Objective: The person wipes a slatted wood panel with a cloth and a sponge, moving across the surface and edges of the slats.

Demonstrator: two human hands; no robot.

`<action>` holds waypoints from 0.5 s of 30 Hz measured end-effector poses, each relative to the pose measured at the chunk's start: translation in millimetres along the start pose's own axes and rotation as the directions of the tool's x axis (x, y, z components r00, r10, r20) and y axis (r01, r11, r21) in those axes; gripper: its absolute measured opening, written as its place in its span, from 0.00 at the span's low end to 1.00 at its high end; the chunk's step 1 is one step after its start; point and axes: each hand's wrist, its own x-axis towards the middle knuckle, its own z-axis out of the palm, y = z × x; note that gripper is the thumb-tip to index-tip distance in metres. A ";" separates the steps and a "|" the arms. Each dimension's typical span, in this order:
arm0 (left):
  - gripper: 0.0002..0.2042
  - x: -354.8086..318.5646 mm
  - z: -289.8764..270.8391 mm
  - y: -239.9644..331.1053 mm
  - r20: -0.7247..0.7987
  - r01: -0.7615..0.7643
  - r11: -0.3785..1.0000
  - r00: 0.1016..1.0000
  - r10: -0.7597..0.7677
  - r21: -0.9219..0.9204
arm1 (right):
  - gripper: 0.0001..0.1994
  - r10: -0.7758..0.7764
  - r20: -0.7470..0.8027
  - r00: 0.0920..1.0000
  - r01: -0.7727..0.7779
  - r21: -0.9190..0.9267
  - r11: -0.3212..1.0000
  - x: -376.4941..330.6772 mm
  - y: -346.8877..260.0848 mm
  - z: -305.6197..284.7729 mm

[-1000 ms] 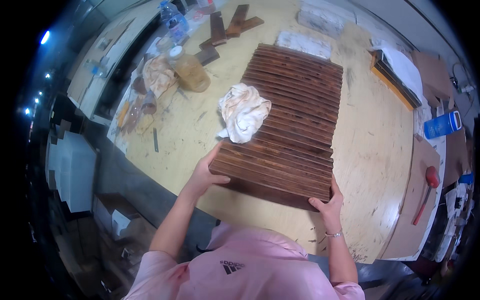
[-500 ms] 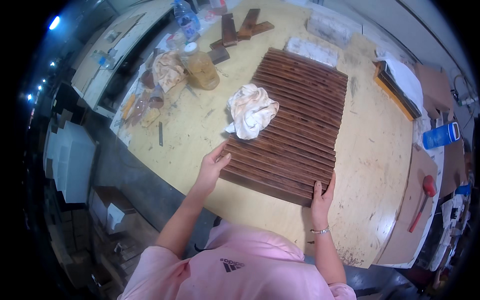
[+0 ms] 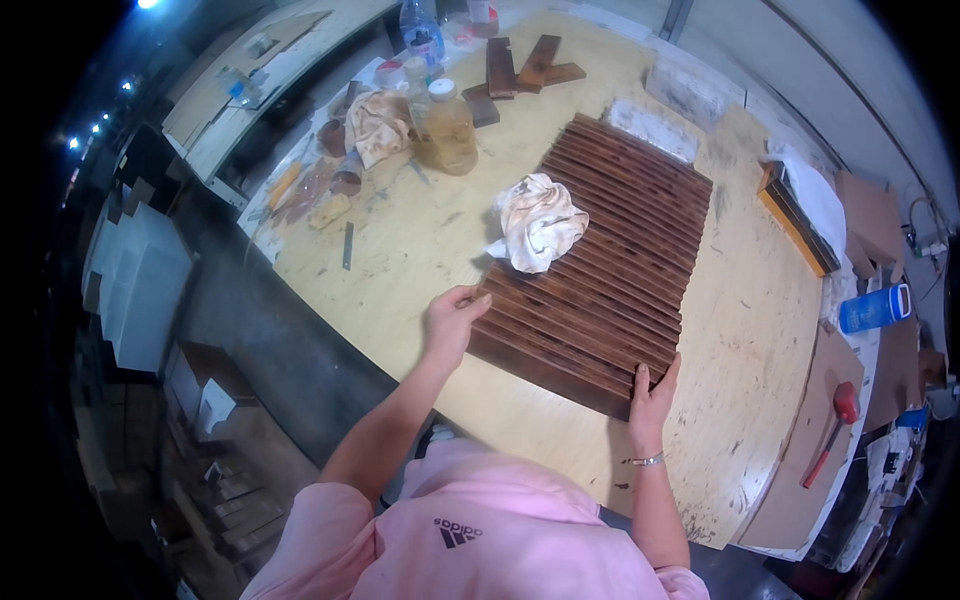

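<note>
Brown wooden slats (image 3: 625, 250) | hands (image 3: 452, 325) holding near corners | pink shirt (image 3: 500, 505): dark printed lettering (image 3: 452, 532)

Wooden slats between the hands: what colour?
Wooden slats: dark reddish brown with darker patches; best seen in the head view.

The left arm (image 3: 393, 420) slants forward and inward, the left hand (image 3: 452, 322) turned to the right with thumb and forefinger extended. The right arm (image 3: 657, 515) points nearly straight ahead; the right hand (image 3: 651, 412) spreads thumb and fingers in a V.
</note>
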 end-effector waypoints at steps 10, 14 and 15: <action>0.13 8.8 -23.6 -17.3 0.014 0.018 0.995 1.000 -0.019 0.096 | 0.43 -0.289 0.145 0.946 0.315 -0.605 0.731 -10.4 -66.4 33.9; 0.12 6.8 -47.2 6.9 0.027 0.055 0.998 0.998 -0.056 0.029 | 0.42 -0.274 0.132 0.953 0.285 -0.702 0.652 -10.9 -66.5 41.8; 0.12 8.8 -60.6 14.5 0.023 0.011 0.997 1.000 -0.012 0.073 | 0.42 -0.278 0.127 0.952 0.284 -0.704 0.651 -10.5 -65.3 43.4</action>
